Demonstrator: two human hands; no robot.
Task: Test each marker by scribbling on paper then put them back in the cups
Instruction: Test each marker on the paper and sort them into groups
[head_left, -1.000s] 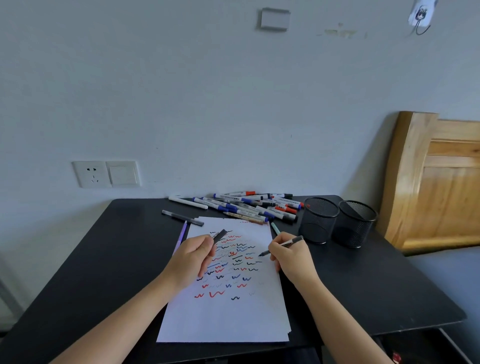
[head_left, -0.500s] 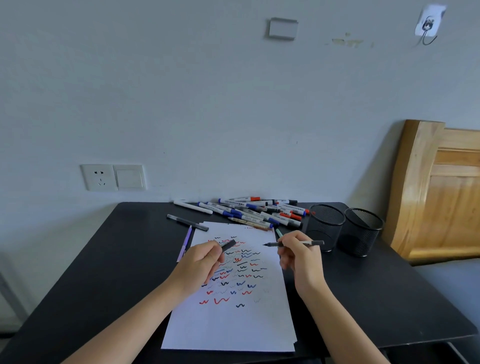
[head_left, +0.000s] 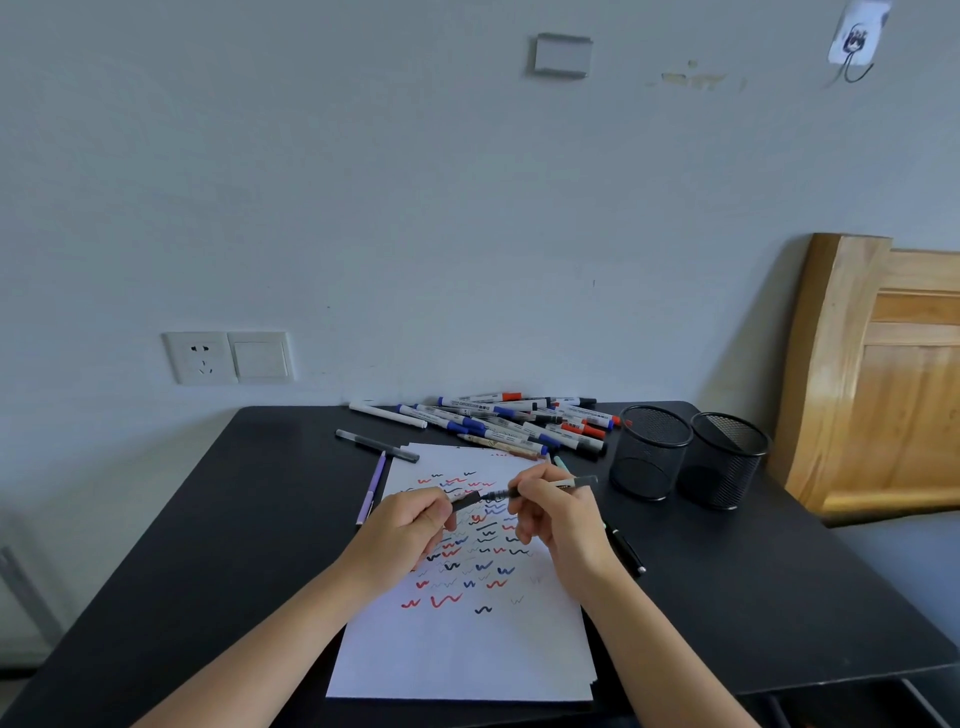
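A white sheet of paper (head_left: 462, 649) covered with red, blue and black squiggles lies on the black table (head_left: 218, 545). Above it my right hand (head_left: 561, 514) grips a grey marker (head_left: 576, 482), held level with its tip pointing left. My left hand (head_left: 405, 530) pinches the dark cap (head_left: 466, 501), whose mouth meets the marker's tip. A pile of several markers (head_left: 514, 423) lies at the back of the table. Two black mesh cups (head_left: 649, 452) (head_left: 724, 460) stand at the right, both looking empty.
A grey pen (head_left: 376, 445) and a purple pen (head_left: 373, 488) lie left of the paper. A black pen (head_left: 626, 551) lies right of it, behind my right wrist. A wooden headboard (head_left: 883, 374) leans beyond the table's right edge. A wall socket (head_left: 228, 357) sits above the left side.
My right hand lifted the marker off the paper and turned it level. Both hands came together, so the cap now meets the marker's tip.
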